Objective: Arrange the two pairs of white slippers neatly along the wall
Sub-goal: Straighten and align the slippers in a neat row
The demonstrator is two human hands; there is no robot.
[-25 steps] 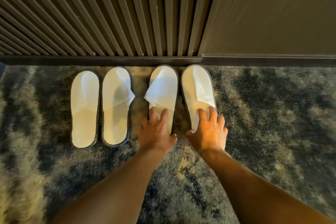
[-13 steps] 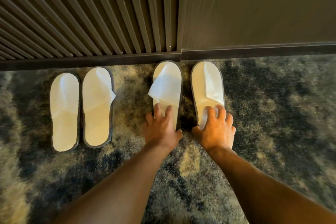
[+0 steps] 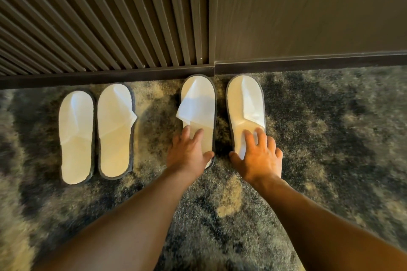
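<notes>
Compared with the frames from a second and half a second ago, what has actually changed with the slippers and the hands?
The right pair's slippers now sit slightly further apart, and the gap to the left pair has widened; toes stay near the baseboard. The camera also shifted, so part of this may be viewpoint. The left hand and right hand remain flat on the heels. The left pair looks untouched.

Left hand (image 3: 189, 153) and right hand (image 3: 258, 157) flat, fingers spread.
</notes>
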